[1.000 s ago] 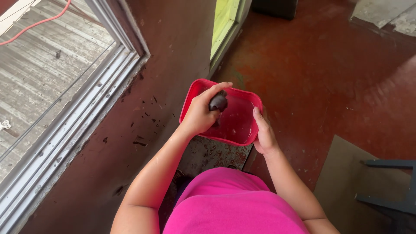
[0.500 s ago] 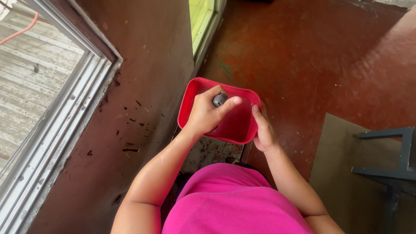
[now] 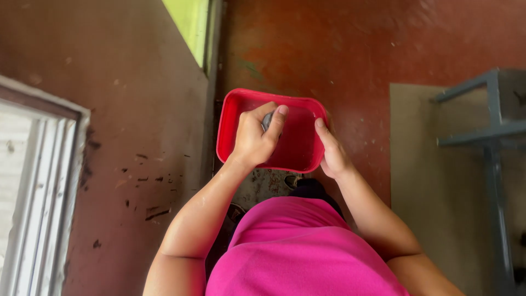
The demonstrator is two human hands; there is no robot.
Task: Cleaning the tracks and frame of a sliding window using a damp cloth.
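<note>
The left hand (image 3: 256, 138) curled tightly around a small grey object (image 3: 267, 119) inside the red rectangular plastic tub (image 3: 233, 118); the right hand (image 3: 331, 151) clasped the tub's right rim.

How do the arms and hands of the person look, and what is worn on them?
Both arms are bare down to the hands. The left hand and the right hand wear no gloves, rings or watch that I can see. A bright pink top covers the body.

Tub (image 3: 301, 151) held out in front; left hand (image 3: 255, 140) inside it, right hand (image 3: 331, 153) on its right wall. Window (image 3: 33, 192) left, frame (image 3: 487, 131) right.
</note>
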